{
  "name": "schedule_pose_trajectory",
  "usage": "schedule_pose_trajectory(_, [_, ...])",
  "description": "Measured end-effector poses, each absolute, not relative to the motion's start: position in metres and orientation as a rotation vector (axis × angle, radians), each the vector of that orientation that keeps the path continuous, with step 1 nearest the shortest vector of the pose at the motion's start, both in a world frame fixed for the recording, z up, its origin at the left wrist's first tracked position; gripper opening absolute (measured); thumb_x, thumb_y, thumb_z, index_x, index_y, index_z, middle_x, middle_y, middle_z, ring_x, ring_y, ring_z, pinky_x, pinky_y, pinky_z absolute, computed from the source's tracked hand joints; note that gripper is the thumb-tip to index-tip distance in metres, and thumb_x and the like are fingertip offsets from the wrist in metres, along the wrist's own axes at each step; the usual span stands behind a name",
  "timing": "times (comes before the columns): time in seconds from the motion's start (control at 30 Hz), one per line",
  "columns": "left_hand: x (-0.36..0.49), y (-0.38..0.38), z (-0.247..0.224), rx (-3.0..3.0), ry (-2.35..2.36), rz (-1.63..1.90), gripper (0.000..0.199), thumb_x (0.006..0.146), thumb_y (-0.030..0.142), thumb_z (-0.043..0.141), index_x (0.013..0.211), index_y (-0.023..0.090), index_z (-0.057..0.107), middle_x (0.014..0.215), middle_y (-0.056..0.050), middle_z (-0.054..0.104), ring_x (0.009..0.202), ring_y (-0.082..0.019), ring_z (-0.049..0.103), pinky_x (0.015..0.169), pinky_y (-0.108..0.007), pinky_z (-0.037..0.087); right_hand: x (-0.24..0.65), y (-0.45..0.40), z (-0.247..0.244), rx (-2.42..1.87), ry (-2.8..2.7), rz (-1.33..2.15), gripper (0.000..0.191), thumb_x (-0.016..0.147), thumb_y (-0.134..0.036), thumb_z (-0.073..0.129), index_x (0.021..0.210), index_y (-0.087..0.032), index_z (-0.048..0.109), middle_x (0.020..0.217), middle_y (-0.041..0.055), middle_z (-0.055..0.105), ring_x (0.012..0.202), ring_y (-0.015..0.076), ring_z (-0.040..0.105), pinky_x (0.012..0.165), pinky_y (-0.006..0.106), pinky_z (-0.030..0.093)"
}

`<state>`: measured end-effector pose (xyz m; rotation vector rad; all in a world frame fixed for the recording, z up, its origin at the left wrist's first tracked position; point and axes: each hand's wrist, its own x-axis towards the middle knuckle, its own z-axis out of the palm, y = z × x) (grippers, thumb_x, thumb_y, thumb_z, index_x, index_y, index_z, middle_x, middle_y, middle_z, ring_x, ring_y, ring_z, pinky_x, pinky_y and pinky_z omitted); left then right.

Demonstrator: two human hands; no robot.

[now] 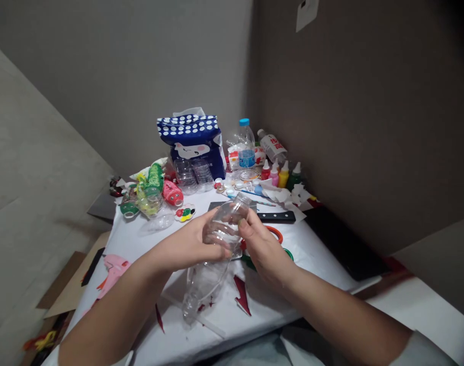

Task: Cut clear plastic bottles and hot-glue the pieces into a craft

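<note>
A clear plastic bottle piece (226, 218) with its neck pointing up and right is held above the table. My left hand (197, 244) wraps round its lower left side, thumb across the front. At its right side, near the neck, my right hand (258, 244) grips it with thumb and fingers. Below them another clear bottle piece (203, 284) lies on the white cloth, beside a red scrap (241, 296). Orange-handled scissors (275, 234) and a green handle (288, 253) show partly behind my right hand. A knife with a black handle (276, 217) lies beyond it.
A blue bag (195, 147) stands at the back, with clear cups (193, 175) before it. Paint bottles (283, 175) and a blue-capped bottle (247, 145) are back right. Painted bottle crafts (154, 178) sit at left, a pink cutout (115, 269) nearer. A black tablet-like panel (346, 244) lies right.
</note>
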<state>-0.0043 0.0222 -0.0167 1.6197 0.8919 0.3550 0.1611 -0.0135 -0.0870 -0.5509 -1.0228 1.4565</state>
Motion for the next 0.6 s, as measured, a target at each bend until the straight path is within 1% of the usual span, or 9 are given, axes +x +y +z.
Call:
schedule_pose_trajectory(0.1, [-0.003,0.023,-0.016,1.666,0.941,0.384,0.06,0.076,0.033,0.074,0.13,0.023,0.05,0.114,-0.005,0.063,0.101,-0.022,0.06,0.086,-0.033,0.048,0.161,-0.013,-0.086,-0.548,-1.03,1.455,0.035,0.091,-0.048,0.059,0.12,-0.029,0.052,0.125,0.0037,0.061,0.121,0.0208,0.055,0.105,0.036,0.041])
schedule_pose_trajectory(0.13, [-0.002,0.023,-0.016,1.675,0.943,0.395,0.059,0.077,0.037,0.073,0.13,0.022,0.051,0.116,-0.005,0.063,0.101,-0.022,0.06,0.089,-0.034,0.047,0.161,-0.013,-0.085,-0.556,-1.031,1.453,0.036,0.09,-0.049,0.06,0.118,-0.028,0.052,0.124,0.0039,0.061,0.12,0.021,0.055,0.104,0.036,0.042])
schedule_pose_trajectory(0.17, [-0.001,0.023,-0.017,1.673,0.94,0.404,0.057,0.078,0.04,0.072,0.129,0.022,0.052,0.114,-0.005,0.064,0.1,-0.021,0.06,0.089,-0.034,0.047,0.16,-0.013,-0.085,-0.567,-1.031,1.452,0.037,0.089,-0.05,0.061,0.117,-0.028,0.051,0.124,0.0041,0.061,0.12,0.0214,0.055,0.103,0.036,0.042])
schedule_pose_trajectory(0.23, [0.002,0.024,-0.018,1.652,0.933,0.409,0.052,0.08,0.044,0.07,0.124,0.02,0.056,0.102,-0.005,0.066,0.094,-0.021,0.061,0.083,-0.032,0.048,0.16,-0.013,-0.085,-0.591,-1.025,1.449,0.038,0.088,-0.051,0.062,0.115,-0.028,0.051,0.124,0.0046,0.061,0.12,0.0222,0.055,0.102,0.037,0.043])
schedule_pose_trajectory(0.3, [0.003,0.025,-0.02,1.629,0.919,0.402,0.049,0.081,0.045,0.068,0.121,0.019,0.059,0.089,-0.003,0.066,0.088,-0.02,0.061,0.077,-0.03,0.048,0.161,-0.012,-0.087,-0.629,-1.022,1.446,0.038,0.088,-0.051,0.062,0.115,-0.027,0.05,0.123,0.0049,0.061,0.118,0.0224,0.056,0.1,0.037,0.044])
schedule_pose_trajectory(0.37, [0.003,0.028,-0.023,1.609,0.907,0.381,0.049,0.08,0.044,0.068,0.121,0.019,0.06,0.08,-0.002,0.065,0.087,-0.021,0.061,0.076,-0.031,0.049,0.161,-0.012,-0.088,-0.677,-1.042,1.442,0.038,0.089,-0.052,0.061,0.115,-0.028,0.05,0.123,0.0047,0.06,0.113,0.0221,0.058,0.096,0.037,0.046])
schedule_pose_trajectory(0.47, [0.0,0.033,-0.026,1.609,0.972,0.378,0.049,0.073,0.04,0.073,0.115,0.017,0.063,0.081,-0.003,0.066,0.086,-0.022,0.063,0.077,-0.033,0.05,0.16,-0.011,-0.091,-0.717,-1.113,1.409,0.041,0.089,-0.054,0.06,0.119,-0.029,0.048,0.126,0.0046,0.058,0.111,0.0219,0.057,0.096,0.039,0.045])
schedule_pose_trajectory(0.53, [-0.002,0.036,-0.026,1.649,1.068,0.402,0.045,0.067,0.038,0.076,0.105,0.015,0.065,0.083,-0.004,0.068,0.085,-0.023,0.064,0.075,-0.033,0.05,0.159,-0.011,-0.093,-0.731,-1.157,1.374,0.045,0.088,-0.056,0.059,0.122,-0.029,0.048,0.128,0.0055,0.056,0.116,0.0228,0.054,0.1,0.04,0.042])
schedule_pose_trajectory(0.6, [-0.004,0.038,-0.025,1.674,1.101,0.438,0.04,0.065,0.036,0.077,0.097,0.016,0.066,0.082,-0.004,0.068,0.08,-0.022,0.065,0.073,-0.032,0.049,0.158,-0.009,-0.094,-0.766,-1.168,1.366,0.051,0.087,-0.058,0.059,0.128,-0.029,0.045,0.13,0.007,0.055,0.122,0.0242,0.05,0.102,0.042,0.041])
